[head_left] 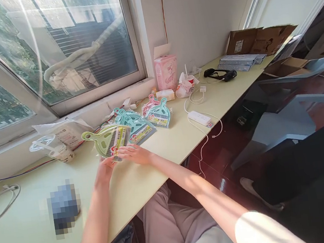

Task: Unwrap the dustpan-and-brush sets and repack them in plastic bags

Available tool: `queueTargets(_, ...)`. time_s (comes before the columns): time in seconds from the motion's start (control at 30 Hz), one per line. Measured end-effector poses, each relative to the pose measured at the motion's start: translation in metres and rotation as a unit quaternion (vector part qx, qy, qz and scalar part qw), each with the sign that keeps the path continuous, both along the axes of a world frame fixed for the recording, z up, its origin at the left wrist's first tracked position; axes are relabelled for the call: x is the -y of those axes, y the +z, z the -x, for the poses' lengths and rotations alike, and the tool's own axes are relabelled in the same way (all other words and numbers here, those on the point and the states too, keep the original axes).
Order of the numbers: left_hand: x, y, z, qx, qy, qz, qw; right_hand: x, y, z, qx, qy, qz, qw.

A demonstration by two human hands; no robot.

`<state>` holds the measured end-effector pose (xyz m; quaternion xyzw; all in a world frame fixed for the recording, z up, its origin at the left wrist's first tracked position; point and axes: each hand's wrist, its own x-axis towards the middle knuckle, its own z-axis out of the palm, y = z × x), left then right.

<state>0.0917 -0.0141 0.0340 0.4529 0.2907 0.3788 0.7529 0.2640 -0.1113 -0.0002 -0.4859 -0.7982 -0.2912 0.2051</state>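
Observation:
A packaged green dustpan and brush set (104, 141) is tilted up off the table between my hands, its handle pointing to the upper left. My left hand (107, 167) grips its lower edge from the near left. Across its lower right corner lie the fingers of my right hand (136, 154), closed on the packaging; the thumb is hidden. Just behind it, several teal dustpan sets (139, 128) overlap on the table. To their right rest another teal set (160, 113) and a pink set (150, 104), partly covered.
On the pale table (157, 170) stand a drink cup (55, 148) at left and a pink box (166, 72) by the wall. A blurred dark object (64, 207) lies near my left forearm. A white power strip (199, 118) with cables sits near the right edge.

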Motion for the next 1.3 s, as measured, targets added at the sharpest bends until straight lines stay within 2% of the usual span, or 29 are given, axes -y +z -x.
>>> queueTargets(0.07,-0.007,-0.011,0.004,0.0,-0.015,0.0,1.0,-0.001,0.001,0.001,-0.005,-0.01,0.044,0.999)
queueTargets(0.17,-0.015,-0.018,0.016,-0.001,0.01,0.0,1.0,-0.003,0.002,-0.002,-0.032,-0.032,0.094,0.995)
queueTargets(0.27,-0.015,-0.018,0.022,-0.005,0.04,0.019,0.999,-0.004,0.004,-0.004,-0.079,-0.037,0.109,0.99)
queueTargets(0.37,-0.012,-0.015,0.02,-0.005,0.044,0.033,0.998,-0.001,0.005,-0.004,-0.143,-0.027,0.117,0.982)
queueTargets(0.47,-0.008,-0.014,0.017,-0.01,0.046,0.03,0.998,-0.001,0.004,-0.005,-0.254,-0.033,0.136,0.957)
queueTargets(0.53,-0.006,-0.014,0.017,-0.017,0.041,0.022,0.999,-0.003,0.004,-0.006,-0.363,-0.04,0.146,0.919)
queueTargets(0.57,-0.005,-0.014,0.017,-0.023,0.033,0.017,0.999,-0.005,0.003,-0.007,-0.428,-0.04,0.152,0.89)
queueTargets(0.63,-0.003,-0.014,0.017,-0.035,0.01,0.011,0.999,-0.009,0.004,-0.009,-0.566,-0.021,0.177,0.805)
queueTargets(0.73,0.0,-0.015,0.019,-0.048,-0.04,0.01,0.998,-0.012,0.006,-0.012,-0.736,0.048,0.216,0.64)
queueTargets(0.77,0.001,-0.015,0.02,-0.053,-0.054,0.006,0.997,-0.013,0.007,-0.012,-0.768,0.071,0.223,0.597)
queueTargets(0.8,0.002,-0.015,0.02,-0.06,-0.067,0.001,0.996,-0.012,0.008,-0.013,-0.787,0.088,0.228,0.566)
queueTargets(0.83,0.003,-0.015,0.021,-0.067,-0.079,-0.006,0.995,-0.012,0.01,-0.014,-0.797,0.099,0.234,0.548)
queueTargets(1.0,0.005,-0.015,0.02,-0.079,-0.111,-0.022,0.99,-0.01,0.013,-0.018,-0.803,0.094,0.266,0.526)
queueTargets(1.17,0.005,-0.012,0.017,-0.057,-0.045,-0.039,0.997,-0.011,0.011,-0.018,-0.812,0.085,0.28,0.505)
queueTargets(1.3,0.008,-0.009,0.018,-0.05,-0.01,-0.053,0.997,-0.01,0.013,-0.017,-0.801,0.1,0.307,0.504)
